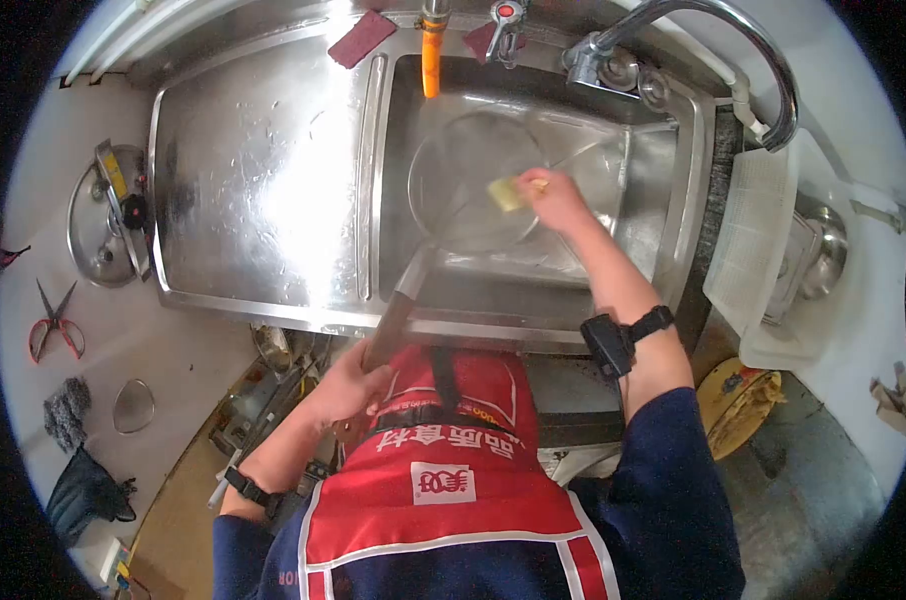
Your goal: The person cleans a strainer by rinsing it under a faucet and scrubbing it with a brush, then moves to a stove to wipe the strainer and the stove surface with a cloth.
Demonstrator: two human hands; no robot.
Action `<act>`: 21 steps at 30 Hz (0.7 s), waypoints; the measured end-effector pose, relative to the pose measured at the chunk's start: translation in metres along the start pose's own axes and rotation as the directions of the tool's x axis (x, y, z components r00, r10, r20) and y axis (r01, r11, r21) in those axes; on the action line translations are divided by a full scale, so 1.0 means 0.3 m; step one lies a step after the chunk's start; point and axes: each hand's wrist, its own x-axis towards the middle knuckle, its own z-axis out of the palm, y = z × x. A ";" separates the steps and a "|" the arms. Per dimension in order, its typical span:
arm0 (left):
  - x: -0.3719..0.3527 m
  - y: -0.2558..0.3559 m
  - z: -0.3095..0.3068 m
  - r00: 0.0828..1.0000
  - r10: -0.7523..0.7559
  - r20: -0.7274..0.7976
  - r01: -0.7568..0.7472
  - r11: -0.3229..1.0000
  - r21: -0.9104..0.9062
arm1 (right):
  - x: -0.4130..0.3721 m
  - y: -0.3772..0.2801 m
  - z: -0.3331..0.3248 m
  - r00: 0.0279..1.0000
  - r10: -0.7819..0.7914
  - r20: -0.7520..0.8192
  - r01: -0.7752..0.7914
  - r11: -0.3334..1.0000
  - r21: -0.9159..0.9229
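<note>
Long-handled round silver metal pan (458,165): inside the basin (643,200) of the stainless-steel sink (223,180), near the basin's left edge; its handle (388,325) crosses the sink's near edge.
Left hand (351,385): I find it clamped around the handle.
Right hand (558,200): closed on a pale-yellow rectangular sponge (506,195), over the pan's right half; blurred, so I cannot tell contact.
Far edge: orange tubular hose (431,65), overhanging the basin.
</note>
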 end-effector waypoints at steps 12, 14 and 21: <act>-0.004 -0.004 0.033 0.996 0.049 -0.075 -0.049 0.999 0.010 | -0.023 0.038 -0.029 0.969 -0.084 -0.233 0.034 0.977 -0.212; 0.013 -0.034 0.029 0.993 0.086 -0.078 -0.082 0.996 0.042 | -0.020 0.044 -0.007 0.993 0.005 -0.119 0.024 0.970 0.242; 0.002 -0.024 0.037 0.981 0.110 -0.160 -0.091 0.989 0.121 | -0.052 0.008 -0.053 0.974 -0.137 -0.182 0.060 0.925 -0.376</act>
